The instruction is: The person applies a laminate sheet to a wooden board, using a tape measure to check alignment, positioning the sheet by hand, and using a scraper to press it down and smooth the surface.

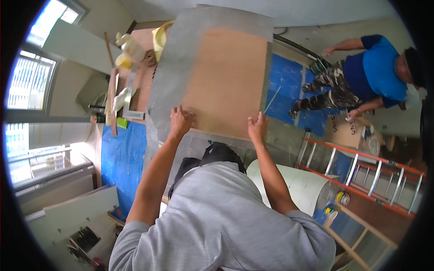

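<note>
A flat tan-brown sheet (228, 77) lies on a larger grey board (174, 67) in front of me. At the sheet's near left corner is my left hand (181, 122), its thumb side over the sheet and its fingers closed at the edge. My right hand (257, 127) grips the near right corner, thumb on top and index finger along the side edge. The undersides of both hands are hidden. The sheet's near edge runs between my hands, just ahead of my body.
A metal square (133, 114), a pale bottle (131, 47) and a yellow cup (123, 61) sit on a side surface at left. A co-worker (361, 74) stands at right by a cardboard box (344, 131). An orange ladder (361, 174) and a white roll (289, 185) are nearer right.
</note>
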`<state>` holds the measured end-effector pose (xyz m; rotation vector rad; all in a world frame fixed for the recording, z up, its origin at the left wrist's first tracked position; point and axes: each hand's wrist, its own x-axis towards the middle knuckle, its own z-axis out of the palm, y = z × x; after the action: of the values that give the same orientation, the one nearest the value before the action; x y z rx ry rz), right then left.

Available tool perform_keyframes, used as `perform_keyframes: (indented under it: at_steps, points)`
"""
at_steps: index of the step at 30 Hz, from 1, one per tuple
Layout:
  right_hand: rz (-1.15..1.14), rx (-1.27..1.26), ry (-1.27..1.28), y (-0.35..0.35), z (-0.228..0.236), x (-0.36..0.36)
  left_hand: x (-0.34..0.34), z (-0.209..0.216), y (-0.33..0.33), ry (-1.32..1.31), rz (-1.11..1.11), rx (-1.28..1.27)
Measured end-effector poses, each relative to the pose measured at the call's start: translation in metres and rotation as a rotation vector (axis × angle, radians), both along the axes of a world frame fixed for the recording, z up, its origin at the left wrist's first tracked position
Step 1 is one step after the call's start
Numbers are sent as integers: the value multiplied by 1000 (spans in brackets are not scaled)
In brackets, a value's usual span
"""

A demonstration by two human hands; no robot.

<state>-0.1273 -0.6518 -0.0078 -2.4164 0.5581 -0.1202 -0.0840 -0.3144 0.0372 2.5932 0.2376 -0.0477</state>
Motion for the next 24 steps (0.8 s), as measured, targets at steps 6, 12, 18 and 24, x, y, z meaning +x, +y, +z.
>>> perform_keyframes:
  at_steps: [6, 12, 18, 24]
  points:
    - [-96, -44, 98, 13, 0, 10, 2, 8, -24, 200, 197, 123]
    - [-342, 58, 238, 33, 30, 24, 0, 0, -17, 240, 261, -6]
    - [-413, 501, 75, 8, 10, 30, 26, -2, 16, 162, 369, -333]
    - [-528, 847, 22, 81, 59, 27, 89, -27, 84, 403, 323, -1026]
